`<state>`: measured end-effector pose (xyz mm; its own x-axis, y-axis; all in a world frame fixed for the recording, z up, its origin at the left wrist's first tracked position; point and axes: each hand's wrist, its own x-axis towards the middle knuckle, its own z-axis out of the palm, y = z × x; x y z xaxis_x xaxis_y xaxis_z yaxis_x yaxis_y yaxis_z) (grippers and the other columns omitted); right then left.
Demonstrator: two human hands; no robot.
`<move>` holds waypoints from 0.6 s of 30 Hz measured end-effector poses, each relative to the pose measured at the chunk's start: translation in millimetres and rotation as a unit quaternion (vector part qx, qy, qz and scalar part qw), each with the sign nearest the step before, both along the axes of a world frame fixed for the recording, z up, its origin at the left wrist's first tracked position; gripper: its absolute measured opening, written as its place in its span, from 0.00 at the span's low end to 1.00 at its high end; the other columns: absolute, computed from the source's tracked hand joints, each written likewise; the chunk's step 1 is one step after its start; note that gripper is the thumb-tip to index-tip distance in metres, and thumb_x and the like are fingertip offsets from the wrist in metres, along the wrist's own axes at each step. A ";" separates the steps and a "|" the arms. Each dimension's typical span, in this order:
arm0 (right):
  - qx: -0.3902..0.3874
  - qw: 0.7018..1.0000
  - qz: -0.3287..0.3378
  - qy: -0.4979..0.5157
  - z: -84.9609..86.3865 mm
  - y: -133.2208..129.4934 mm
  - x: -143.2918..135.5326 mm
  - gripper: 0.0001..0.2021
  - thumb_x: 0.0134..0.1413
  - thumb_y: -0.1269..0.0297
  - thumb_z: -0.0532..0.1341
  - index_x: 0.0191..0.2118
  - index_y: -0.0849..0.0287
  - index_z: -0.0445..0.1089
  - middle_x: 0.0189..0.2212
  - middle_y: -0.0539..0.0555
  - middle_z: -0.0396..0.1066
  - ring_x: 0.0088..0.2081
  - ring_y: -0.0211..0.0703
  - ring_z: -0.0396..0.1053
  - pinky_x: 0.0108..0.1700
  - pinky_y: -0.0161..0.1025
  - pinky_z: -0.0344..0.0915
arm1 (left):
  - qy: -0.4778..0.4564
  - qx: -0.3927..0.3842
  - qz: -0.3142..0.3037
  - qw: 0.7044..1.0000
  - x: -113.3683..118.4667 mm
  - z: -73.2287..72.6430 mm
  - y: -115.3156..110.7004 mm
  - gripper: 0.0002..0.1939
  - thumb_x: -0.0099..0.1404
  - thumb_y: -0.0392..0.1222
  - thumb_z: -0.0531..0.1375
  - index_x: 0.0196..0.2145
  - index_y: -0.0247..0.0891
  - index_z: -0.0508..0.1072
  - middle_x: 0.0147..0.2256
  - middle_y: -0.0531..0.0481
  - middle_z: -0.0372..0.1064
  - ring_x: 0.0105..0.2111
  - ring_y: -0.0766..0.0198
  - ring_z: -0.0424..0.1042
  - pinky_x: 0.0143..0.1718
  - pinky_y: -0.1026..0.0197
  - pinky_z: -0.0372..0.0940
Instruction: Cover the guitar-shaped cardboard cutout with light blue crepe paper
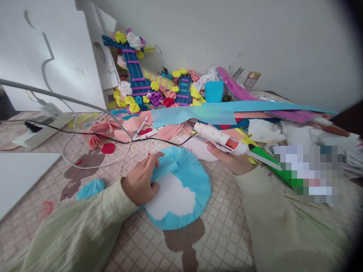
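Observation:
On the table in front of me lies a round disc with a white middle (171,198), its edge wrapped in gathered light-blue crepe paper (200,172). My left hand (143,177) rests at the disc's left side, thumb and fingers bent and apart. A loose-looking flap of the crepe paper lies beside its fingertips; whether they touch it is hard to tell. Wrapped in my right hand (234,160) is a white hot glue gun (217,136), its nozzle pointing left, above the far right side of the disc.
A small blue crepe piece (90,188) lies left. Behind are markers (141,127), pink paper scraps (123,135), a long blue strip (195,114) and paper-flower guitars (136,73). A white cable (93,166) loops near a power strip (45,130). Green paper (269,166) lies right.

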<state>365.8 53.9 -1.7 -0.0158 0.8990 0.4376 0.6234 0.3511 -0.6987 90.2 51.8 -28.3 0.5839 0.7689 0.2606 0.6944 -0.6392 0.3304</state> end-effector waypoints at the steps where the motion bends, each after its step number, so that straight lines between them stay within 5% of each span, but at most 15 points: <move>1: -0.002 1.000 0.000 -0.003 -0.8 0.3 0.1 0.12 0.49 0.55 0.58 0.33 0.57 0.72 0.30 0.55 0.72 0.37 0.50 0.70 0.45 0.47 0.66 | 0.000 0.012 -0.001 1.000 0.7 0.0 0.3 0.34 0.46 0.29 0.51 0.53 0.36 0.51 0.36 0.47 0.63 0.34 0.60 0.67 0.36 0.58 0.64; 8: 0.015 1.000 0.013 -0.011 -7.4 2.9 1.1 0.11 0.50 0.55 0.58 0.34 0.55 0.71 0.33 0.53 0.73 0.40 0.49 0.71 0.47 0.46 0.67 | -0.045 0.072 0.008 0.996 4.4 1.2 4.9 0.18 0.60 0.38 0.53 0.50 0.36 0.62 0.30 0.51 0.70 0.27 0.65 0.68 0.32 0.62 0.63; 13: 0.066 0.997 0.028 -0.018 -9.0 3.5 2.1 0.08 0.45 0.60 0.62 0.34 0.54 0.70 0.31 0.52 0.73 0.37 0.51 0.71 0.42 0.50 0.69 | -0.133 -0.034 0.078 0.988 3.2 3.2 10.2 0.12 0.61 0.45 0.54 0.31 0.36 0.72 0.23 0.52 0.69 0.21 0.69 0.63 0.25 0.66 0.59; 18: 0.091 0.992 0.082 -0.017 -8.3 2.3 -2.2 0.08 0.47 0.61 0.60 0.35 0.55 0.68 0.33 0.55 0.73 0.35 0.50 0.72 0.39 0.48 0.71 | -0.160 -0.135 0.127 0.970 2.6 4.5 17.9 0.14 0.57 0.49 0.53 0.27 0.35 0.70 0.20 0.54 0.62 0.20 0.70 0.58 0.22 0.66 0.55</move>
<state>363.6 56.2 -10.0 -0.1728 0.7893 0.5892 0.5700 0.5679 -0.5938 92.7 69.7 -23.8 0.2899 0.9424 0.1667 0.6519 -0.3220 0.6866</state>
